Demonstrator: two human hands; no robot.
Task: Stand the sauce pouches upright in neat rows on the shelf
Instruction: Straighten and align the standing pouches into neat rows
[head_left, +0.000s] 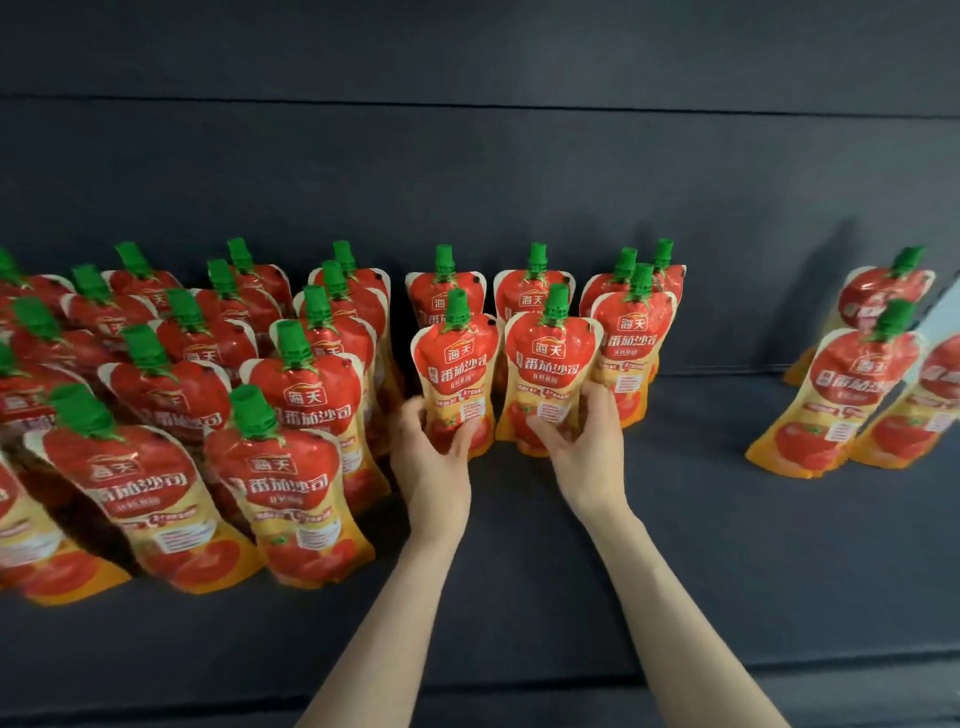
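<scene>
Here, the left hand (434, 447) is gripping the lower part of one upright sauce pouch (457, 364) while the right hand (584, 431) is holding a neighbouring pouch (553, 358), both on the dark shelf (519, 597) just beside the crowded rows (218, 395) at left.

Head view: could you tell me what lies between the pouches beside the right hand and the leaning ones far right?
Only bare dark shelf between the red green-capped sauce pouches and the leaning pouches, in the head view.

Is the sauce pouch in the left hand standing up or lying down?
Standing up. The pouch held by the left hand has its green cap pointing up and its base at the bottom.
</scene>
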